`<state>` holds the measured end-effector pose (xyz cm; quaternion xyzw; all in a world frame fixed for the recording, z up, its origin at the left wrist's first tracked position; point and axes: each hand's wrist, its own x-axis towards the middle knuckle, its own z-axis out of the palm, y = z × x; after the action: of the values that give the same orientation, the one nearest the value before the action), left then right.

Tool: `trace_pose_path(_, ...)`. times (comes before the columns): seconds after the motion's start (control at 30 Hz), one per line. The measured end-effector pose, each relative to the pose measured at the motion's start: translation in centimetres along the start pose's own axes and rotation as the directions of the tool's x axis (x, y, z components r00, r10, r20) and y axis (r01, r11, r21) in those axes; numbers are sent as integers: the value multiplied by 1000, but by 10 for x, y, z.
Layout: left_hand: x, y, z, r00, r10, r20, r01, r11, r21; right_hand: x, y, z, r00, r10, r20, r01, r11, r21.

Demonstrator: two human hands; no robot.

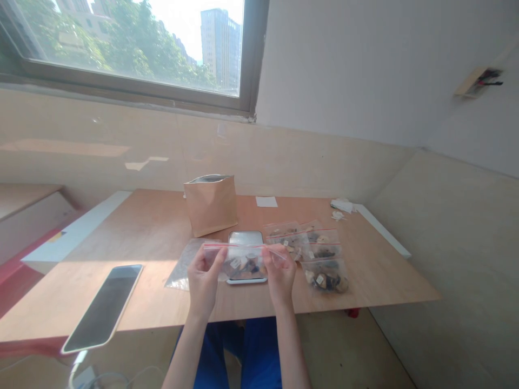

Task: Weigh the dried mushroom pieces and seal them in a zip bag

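Note:
My left hand [205, 278] and my right hand [279, 273] both pinch the top edge of a clear zip bag [243, 263] with a red seal strip. The bag holds several small dark and tan pieces. It hangs just above a small scale or phone-like device [245, 237] lying on the wooden table [141, 237]. Both hands are closed on the bag's upper corners, left on the left corner, right on the right.
Several filled zip bags [320, 259] lie to the right. A brown paper pouch [211, 204] stands open behind. Empty clear bags [184, 265] lie left of my hands. A tablet [105, 305] overhangs the front left edge. Paper scraps [343, 208] sit at the far right.

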<state>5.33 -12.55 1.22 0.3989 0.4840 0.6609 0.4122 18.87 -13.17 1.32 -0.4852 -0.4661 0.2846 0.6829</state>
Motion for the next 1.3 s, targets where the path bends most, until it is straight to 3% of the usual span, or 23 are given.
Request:
trace_pose_path(0.3,7,-1,-6,983,-86,163,83,996,26,3,6,-5,985,103,137,-109,993,36)
trace_pose_path(0.57,5,0,-6,988,-100,121,97,995,33,-1,9,-2,996,55,73,-55,998,-2)
trace_pose_path(0.8,6,5,-9,987,-112,113,106,993,57,0,6,-4,983,110,148,-115,993,27)
trace_pose_path(1.3,7,8,-11,969,-155,194,144,987,69,-2,5,1,999,39,12,-39,999,-5)
